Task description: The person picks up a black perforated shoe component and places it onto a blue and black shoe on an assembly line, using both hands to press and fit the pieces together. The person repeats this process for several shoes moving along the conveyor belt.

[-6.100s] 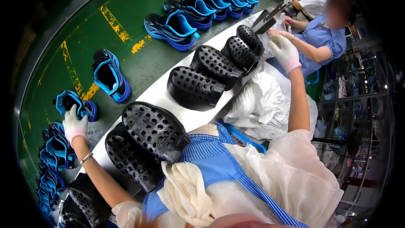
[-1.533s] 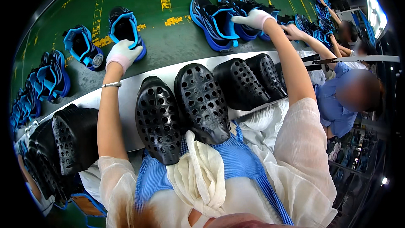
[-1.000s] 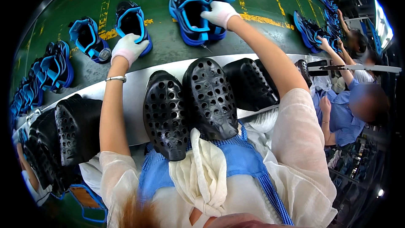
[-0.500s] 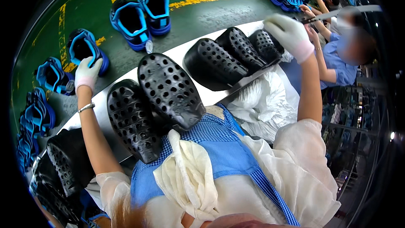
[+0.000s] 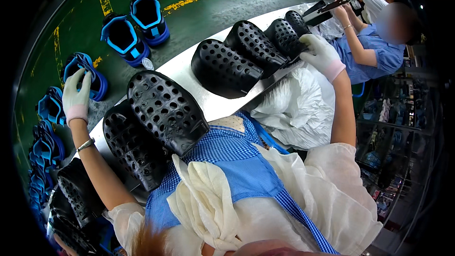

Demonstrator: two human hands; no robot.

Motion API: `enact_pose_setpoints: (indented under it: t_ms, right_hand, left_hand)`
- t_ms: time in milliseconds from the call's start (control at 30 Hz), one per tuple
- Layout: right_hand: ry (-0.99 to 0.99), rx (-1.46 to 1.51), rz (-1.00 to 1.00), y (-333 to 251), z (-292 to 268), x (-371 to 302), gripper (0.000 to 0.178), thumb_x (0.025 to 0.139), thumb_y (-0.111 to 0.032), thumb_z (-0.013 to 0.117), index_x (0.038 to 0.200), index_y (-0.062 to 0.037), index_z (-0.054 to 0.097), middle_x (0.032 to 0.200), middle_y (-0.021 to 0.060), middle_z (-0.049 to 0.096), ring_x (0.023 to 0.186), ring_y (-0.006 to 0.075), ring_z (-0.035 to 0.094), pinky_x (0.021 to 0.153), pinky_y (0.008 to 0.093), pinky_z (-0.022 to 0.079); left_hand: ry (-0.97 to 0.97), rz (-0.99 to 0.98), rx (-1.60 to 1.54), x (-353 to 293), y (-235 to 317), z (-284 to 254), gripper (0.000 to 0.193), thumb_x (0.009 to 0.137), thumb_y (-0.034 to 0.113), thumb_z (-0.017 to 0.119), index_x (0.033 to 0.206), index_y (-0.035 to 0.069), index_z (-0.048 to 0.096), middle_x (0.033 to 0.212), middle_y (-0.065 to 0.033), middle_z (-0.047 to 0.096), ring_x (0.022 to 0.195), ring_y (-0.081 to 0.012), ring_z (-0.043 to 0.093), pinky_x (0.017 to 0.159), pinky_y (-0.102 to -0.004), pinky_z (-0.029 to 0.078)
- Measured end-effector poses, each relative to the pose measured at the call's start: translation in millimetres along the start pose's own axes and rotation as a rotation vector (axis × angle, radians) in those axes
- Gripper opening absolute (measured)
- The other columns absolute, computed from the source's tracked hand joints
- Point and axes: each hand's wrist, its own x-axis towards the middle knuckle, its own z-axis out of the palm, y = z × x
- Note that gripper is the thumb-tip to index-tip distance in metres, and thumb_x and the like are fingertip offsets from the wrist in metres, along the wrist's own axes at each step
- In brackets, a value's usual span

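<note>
The left hand (image 5: 76, 96), gloved, lay at the left of the frame with its fingers loosely curled over the rim of a blue shoe (image 5: 87, 72) on the green belt (image 5: 199, 19); whether it truly gripped the shoe could not be told. The right hand (image 5: 323, 56), also gloved, rested at the upper right with fingers bent onto a black mould (image 5: 284, 38) at the far end of the row on the white ledge (image 5: 213, 106).

Likely faults: a shallow hold on the rim could let the shoe tip or slip back onto the belt. With both arms spread wide, a sleeve could catch the tilted moulds (image 5: 166, 111) in the centre and shift them. A co-worker (image 5: 365, 52) sat close at the upper right, so the hands could collide there.
</note>
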Motion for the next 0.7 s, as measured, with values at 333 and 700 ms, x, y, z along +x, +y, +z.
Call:
enact_pose_setpoints:
  t_ms: [333, 700]
  right_hand:
    - [0.015, 0.060, 0.040, -13.0, -31.4, -4.8, 0.035, 0.069, -0.011, 0.073, 0.098, -0.0012, 0.058, 0.086, 0.0085, 0.055, 0.074, 0.0178, 0.059, 0.070, 0.0288, 0.050]
    - [0.127, 0.377, -0.716, -204.9, -13.8, 91.9, 0.037, 0.069, -0.014, 0.076, 0.101, -0.0034, 0.061, 0.093, 0.0083, 0.061, 0.080, 0.0185, 0.064, 0.074, 0.0290, 0.052]
  left_hand:
    - [0.008, 0.119, -0.081, 9.1, 24.0, 10.4, 0.030, 0.088, 0.030, 0.060, 0.106, 0.007, 0.066, 0.105, -0.0102, 0.063, 0.096, -0.0253, 0.061, 0.085, -0.0312, 0.045]
    - [-0.500, 0.010, -1.545, 15.2, 94.0, -15.8, 0.051, 0.099, 0.034, 0.043, 0.136, 0.000, 0.040, 0.129, -0.0144, 0.051, 0.109, -0.0219, 0.057, 0.093, -0.0318, 0.046]
